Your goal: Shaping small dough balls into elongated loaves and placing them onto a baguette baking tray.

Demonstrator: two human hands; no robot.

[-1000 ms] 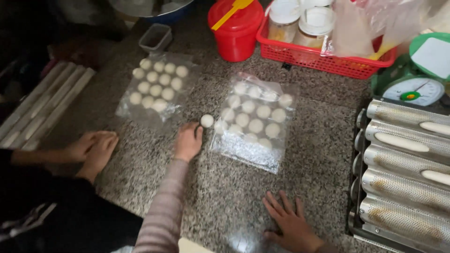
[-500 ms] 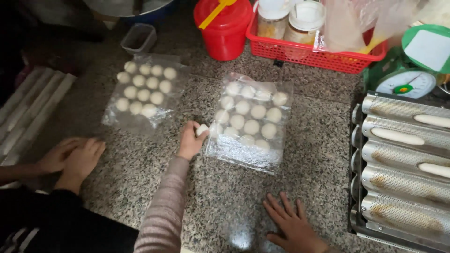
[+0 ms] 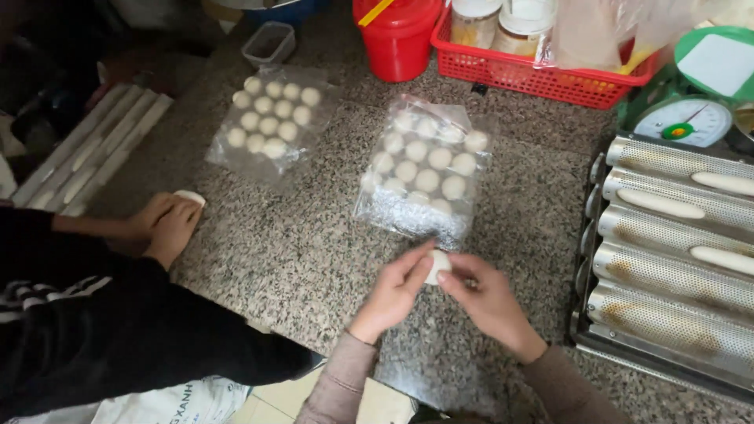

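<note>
My left hand and my right hand meet over the granite counter, both pinching one small white dough ball between their fingertips. Just beyond them lies a clear plastic sheet covered with several dough balls in rows. A second plastic sheet with several dough balls lies further left.
Another person's hands press a piece of dough at the left. A perforated metal baguette tray with long dough pieces fills the right. Behind stand a red bucket, a red basket, a green scale and a small container.
My left hand picked up the dough ball beside the sheet and drew it toward me. My right hand left the counter and joined it on the ball.
</note>
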